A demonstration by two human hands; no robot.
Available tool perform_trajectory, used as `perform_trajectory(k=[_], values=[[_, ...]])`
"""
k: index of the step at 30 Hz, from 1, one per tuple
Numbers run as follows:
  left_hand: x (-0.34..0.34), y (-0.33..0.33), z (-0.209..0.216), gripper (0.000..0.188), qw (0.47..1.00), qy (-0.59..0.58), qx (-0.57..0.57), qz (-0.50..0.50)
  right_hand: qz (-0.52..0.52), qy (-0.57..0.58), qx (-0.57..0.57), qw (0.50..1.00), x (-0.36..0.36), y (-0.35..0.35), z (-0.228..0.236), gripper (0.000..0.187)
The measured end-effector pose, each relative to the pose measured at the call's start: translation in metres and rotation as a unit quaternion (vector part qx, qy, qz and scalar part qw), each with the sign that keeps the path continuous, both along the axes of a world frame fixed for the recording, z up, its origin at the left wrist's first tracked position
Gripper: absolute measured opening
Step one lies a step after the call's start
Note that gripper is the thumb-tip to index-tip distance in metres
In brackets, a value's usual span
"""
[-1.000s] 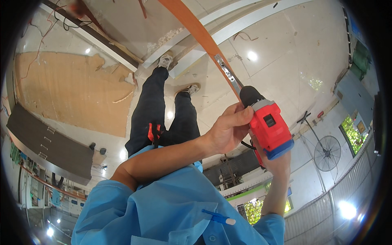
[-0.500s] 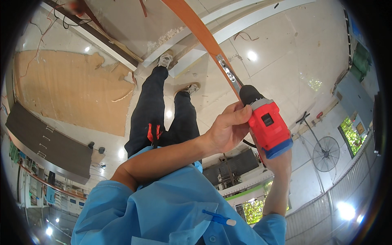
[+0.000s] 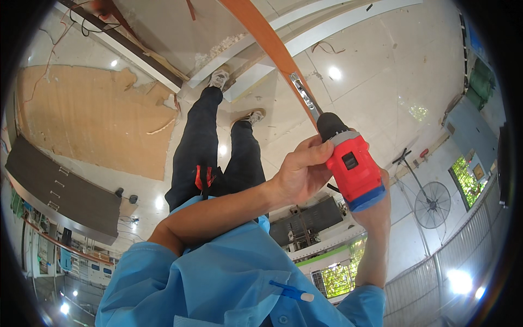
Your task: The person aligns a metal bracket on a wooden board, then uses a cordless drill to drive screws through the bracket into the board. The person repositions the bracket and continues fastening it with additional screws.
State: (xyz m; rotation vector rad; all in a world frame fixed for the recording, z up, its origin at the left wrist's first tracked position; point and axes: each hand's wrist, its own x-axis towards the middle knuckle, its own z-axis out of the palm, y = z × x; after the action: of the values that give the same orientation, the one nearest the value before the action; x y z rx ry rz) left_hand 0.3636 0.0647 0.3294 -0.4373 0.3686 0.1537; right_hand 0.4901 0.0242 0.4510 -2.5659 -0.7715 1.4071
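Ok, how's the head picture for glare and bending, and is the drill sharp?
Head view: the red drill and left hand are sharp; bright lamp reflections glare off the glossy floor; the orange strip and white strip look bowed by the fisheye; the rim is black.

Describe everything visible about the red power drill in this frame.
The red power drill has a glossy plastic-looking body, a black chuck end, a small dark square on its side and a blue band at the rear. It angles up-left, its silver bit meeting the orange strip. The left hand cups its front; the right hand grips from behind, mostly hidden.
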Motion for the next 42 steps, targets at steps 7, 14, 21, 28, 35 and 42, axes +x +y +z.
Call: perform_trajectory(k=[7,14,21,28,35,42], values=[[0.0,0.004,0.002,0.075,0.999,0.01,-0.039,0.005,0.0,0.023,-0.053,0.998,0.006,0.005,-0.006,0.047],[0.001,0.006,0.0,0.079,0.998,0.006,-0.055,0.01,0.023,0.015,-0.04,0.999,0.008,0.007,-0.01,0.053],[0.003,0.006,-0.002,0.083,0.998,0.011,-0.058,0.019,0.06,0.011,-0.034,0.998,0.011,0.009,-0.012,0.056],[0.003,0.006,-0.008,0.082,0.998,0.007,-0.059,0.02,0.049,0.009,-0.037,0.998,0.011,0.009,-0.016,0.057],[0.001,0.004,-0.011,0.081,0.998,0.011,-0.06,0.019,0.03,0.022,-0.029,0.999,0.008,0.004,-0.02,0.062],[0.002,0.005,-0.014,0.082,0.998,0.009,-0.067,0.019,0.036,0.014,-0.021,0.999,0.009,0.007,-0.023,0.057]])
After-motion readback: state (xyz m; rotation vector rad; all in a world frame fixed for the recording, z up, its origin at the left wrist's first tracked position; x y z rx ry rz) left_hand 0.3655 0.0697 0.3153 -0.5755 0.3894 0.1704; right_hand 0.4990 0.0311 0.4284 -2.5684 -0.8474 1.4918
